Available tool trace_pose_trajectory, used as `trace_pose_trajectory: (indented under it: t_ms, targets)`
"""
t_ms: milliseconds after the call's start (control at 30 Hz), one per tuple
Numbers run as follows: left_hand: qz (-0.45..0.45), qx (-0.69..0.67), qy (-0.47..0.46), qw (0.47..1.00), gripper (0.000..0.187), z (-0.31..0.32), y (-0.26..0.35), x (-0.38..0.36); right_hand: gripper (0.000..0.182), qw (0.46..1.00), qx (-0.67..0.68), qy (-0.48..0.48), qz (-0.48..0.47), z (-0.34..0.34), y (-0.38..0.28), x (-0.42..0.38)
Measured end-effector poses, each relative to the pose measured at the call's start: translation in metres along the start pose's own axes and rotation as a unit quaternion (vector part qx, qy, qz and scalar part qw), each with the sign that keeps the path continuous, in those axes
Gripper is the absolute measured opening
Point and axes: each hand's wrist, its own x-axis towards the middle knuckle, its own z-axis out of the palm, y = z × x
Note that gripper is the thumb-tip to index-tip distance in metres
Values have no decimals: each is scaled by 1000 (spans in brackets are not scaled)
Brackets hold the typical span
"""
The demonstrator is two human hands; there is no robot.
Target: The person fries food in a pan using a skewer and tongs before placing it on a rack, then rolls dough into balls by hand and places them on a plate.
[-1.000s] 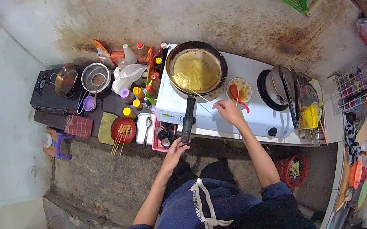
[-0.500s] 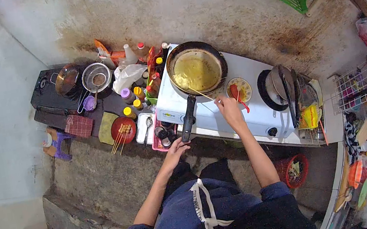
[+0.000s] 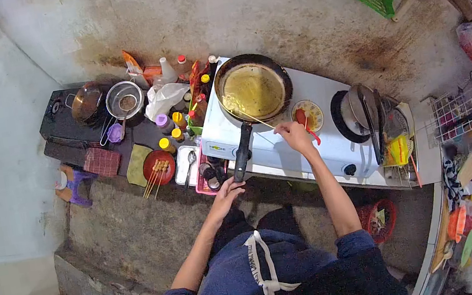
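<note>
A black frying pan [image 3: 286, 93] with a shallow pool of yellow oil sits on the left side of the white gas stove [image 3: 285, 146]. Its dark handle [image 3: 243, 152] points toward me, and my left hand [image 3: 226, 195] is closed at the handle's end. My right hand [image 3: 296, 136] pinches a thin wooden skewer [image 3: 255, 120] that slants over the pan's near rim, its far end at the left part of the oil. Just beyond my right hand is a patterned plate [image 3: 315, 111] with red sauce and a red spoon [image 3: 313, 134].
Left of the stove, a red-brown plate [image 3: 169, 159] holds several skewers of food beside a white tray [image 3: 180, 171] with a spoon. Sauce bottles [image 3: 183, 69] crowd the stove's left edge. A second pan [image 3: 342, 118] stands on the right. A red basket [image 3: 392, 228] is below.
The skewer's far end has shifted left in the pan, and my right hand has moved slightly. My left hand stays at the handle.
</note>
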Motion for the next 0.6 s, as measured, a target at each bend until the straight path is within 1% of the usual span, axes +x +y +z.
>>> trace_pose_trajectory:
  t_ms: [67, 200, 267, 300, 367, 400, 467, 500, 567, 600]
  targets:
    - [-11, 20, 5, 1000, 41, 1, 3, -2, 13, 1000, 3, -20, -20, 1, 6, 0]
    - [-10, 14, 6, 1000, 41, 0, 0, -1, 15, 999, 17, -44, -19, -3, 6, -2]
    - [-13, 18, 11, 1000, 42, 1, 1, -1, 21, 993, 61, -99, 0, 2, 23, 2]
    - [-13, 18, 11, 1000, 42, 0, 0, -1, 21, 993, 61, -98, 0, 2, 24, 1]
    - [-3, 14, -2, 1000, 42, -2, -2, -1, 20, 983, 118, -130, 52, 1, 25, 0]
    - [-3, 15, -2, 1000, 42, -3, -3, -1, 20, 983, 118, -129, 52, 1, 25, 0]
    - [-1, 22, -7, 1000, 42, -5, -6, 1, 22, 961, 189, -166, 114, 2, 26, 0]
    - [-1, 22, -7, 1000, 42, -6, -6, 1, 22, 961, 189, -166, 114, 1, 21, -1]
    - [-2, 31, -7, 999, 41, -6, -6, 1, 22, 988, 101, -109, 52, 0, 13, -6]
    - [-2, 31, -6, 1000, 41, -7, -7, 2, 22, 987, 101, -109, 51, 1, 12, -7]
